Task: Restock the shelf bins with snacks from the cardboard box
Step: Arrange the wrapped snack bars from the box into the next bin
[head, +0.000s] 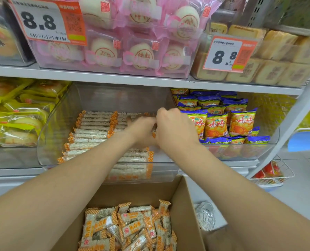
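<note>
Right hand [175,128] grips bars [154,134] in bin [49,134]; left hand [141,131] alongside.

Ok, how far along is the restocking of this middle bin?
Partway. Rows of rice bars already line the left of the clear bin. The left hand and right hand are in it, apparently placing more. Its back is bare, and the cardboard box holds plenty.
</note>
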`<state>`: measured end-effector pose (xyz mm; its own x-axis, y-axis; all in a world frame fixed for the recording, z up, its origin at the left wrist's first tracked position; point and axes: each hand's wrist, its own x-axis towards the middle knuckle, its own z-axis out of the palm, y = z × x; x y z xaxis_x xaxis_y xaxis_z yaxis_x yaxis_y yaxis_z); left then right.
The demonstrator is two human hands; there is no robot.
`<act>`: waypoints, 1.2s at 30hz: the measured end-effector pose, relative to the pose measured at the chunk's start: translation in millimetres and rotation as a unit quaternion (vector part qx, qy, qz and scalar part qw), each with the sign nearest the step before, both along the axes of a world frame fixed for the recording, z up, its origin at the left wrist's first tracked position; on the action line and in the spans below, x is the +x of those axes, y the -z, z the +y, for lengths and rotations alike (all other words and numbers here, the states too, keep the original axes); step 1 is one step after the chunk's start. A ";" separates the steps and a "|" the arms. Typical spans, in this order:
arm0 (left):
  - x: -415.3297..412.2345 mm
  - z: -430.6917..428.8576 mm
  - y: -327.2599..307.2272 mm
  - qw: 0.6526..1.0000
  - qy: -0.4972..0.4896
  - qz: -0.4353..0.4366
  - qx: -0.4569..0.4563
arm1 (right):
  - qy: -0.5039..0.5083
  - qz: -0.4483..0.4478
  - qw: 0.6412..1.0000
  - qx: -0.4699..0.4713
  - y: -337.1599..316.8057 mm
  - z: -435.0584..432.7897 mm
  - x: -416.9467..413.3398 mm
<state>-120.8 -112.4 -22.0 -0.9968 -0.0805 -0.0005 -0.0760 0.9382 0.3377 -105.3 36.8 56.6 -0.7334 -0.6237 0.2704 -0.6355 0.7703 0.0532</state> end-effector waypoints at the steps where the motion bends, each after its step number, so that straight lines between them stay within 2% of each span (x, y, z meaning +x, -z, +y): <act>1: -0.2 3.6 -1.8 1.000 -0.017 0.019 -0.006 | -0.002 0.065 0.998 -0.007 -4.2 7.0 -4.1; 3: -1.4 8.3 -0.4 0.998 -0.047 0.034 0.003 | -0.011 0.109 0.994 -0.026 -2.9 22.3 -18.0; 7: -2.1 14.3 1.3 0.996 -0.087 0.017 -0.025 | -0.015 -0.055 0.992 -0.108 9.2 44.7 -44.1; 9: -2.8 15.6 -0.7 0.995 -0.092 0.014 -0.038 | -0.006 -0.088 0.988 -0.130 12.8 47.3 -48.7; 14: -6.2 15.2 1.1 0.996 -0.064 0.007 -0.057 | -0.017 -0.102 0.983 -0.149 9.4 48.5 -52.0; 20: -9.4 20.8 0.0 0.989 -0.046 0.001 -0.142 | -0.016 -0.102 0.983 -0.149 17.4 44.3 -54.8; 25: -21.7 32.3 5.1 0.977 -0.063 0.001 -0.203 | -0.011 -0.088 0.986 -0.141 21.0 41.5 -58.4; 30: -36.8 20.3 9.1 0.977 -0.110 -0.003 -0.183 | -0.013 -0.076 0.989 -0.127 23.2 43.0 -60.0; 36: -36.5 17.1 8.3 0.961 -0.135 -0.037 -0.239 | -0.022 -0.074 0.988 -0.137 26.7 43.6 -64.8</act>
<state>-157.3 -95.3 -30.4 -0.9379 -0.3456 0.0312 -0.3464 0.9271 -0.1430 -170.0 80.4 29.9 -0.7508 -0.5745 0.3260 -0.6545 0.7139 -0.2491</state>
